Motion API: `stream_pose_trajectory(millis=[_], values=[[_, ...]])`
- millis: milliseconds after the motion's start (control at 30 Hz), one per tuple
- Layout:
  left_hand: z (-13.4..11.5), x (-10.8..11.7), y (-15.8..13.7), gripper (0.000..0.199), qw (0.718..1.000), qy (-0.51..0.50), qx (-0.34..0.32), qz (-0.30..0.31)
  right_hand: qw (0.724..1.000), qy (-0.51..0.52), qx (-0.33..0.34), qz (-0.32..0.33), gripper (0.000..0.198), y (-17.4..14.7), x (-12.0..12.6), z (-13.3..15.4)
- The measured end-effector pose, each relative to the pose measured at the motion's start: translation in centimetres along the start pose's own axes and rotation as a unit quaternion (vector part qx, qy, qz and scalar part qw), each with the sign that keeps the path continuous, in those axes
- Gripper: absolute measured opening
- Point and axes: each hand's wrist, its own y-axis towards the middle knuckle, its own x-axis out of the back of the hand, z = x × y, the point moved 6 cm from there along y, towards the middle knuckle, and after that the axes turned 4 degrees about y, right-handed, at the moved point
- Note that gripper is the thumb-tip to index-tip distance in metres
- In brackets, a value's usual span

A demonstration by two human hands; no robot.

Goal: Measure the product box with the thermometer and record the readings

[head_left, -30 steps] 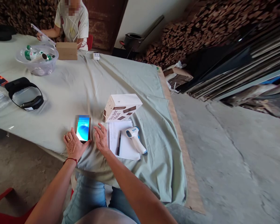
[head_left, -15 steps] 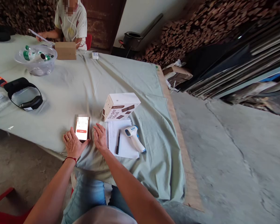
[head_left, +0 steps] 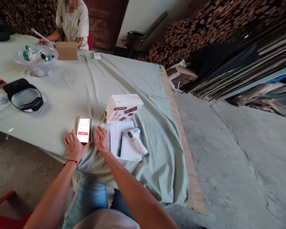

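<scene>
A smartphone (head_left: 83,130) with a bright screen and a red button lies on the cloth. My left hand (head_left: 74,145) holds its lower end, thumb at the bottom right corner and fingers along the left side. Just right of the phone, my right hand (head_left: 102,139) rests on the cloth, holding nothing, its fingers loosely bent and apart. Beside that hand lies a white notebook (head_left: 130,152), bearing a black pen (head_left: 120,144) and a white and blue infrared thermometer (head_left: 138,141). A white "Super Meal" box (head_left: 125,108) stands at the notebook's far end.
Farther left on the table (head_left: 69,92) are a black headset (head_left: 23,95) and a clear plastic basin (head_left: 41,68) of green-labelled bottles. A cardboard box (head_left: 66,51) stands before a person (head_left: 72,25) seated across. The table's wooden edge (head_left: 193,178) shows at right; a red chair (head_left: 7,210) is lower left.
Both my hands stay almost where they were, and the digits on the phone screen differ. Across the table, the person's hand with the long pale object has shifted slightly.
</scene>
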Motion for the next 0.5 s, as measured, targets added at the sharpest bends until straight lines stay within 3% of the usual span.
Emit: stream_pose_trajectory(millis=[500], values=[[0.05,0.07,0.04,0.104,1.0,-0.004,-0.001,-0.007,1.0,0.007,-0.003,-0.004,0.037,0.03,0.01,0.21]])
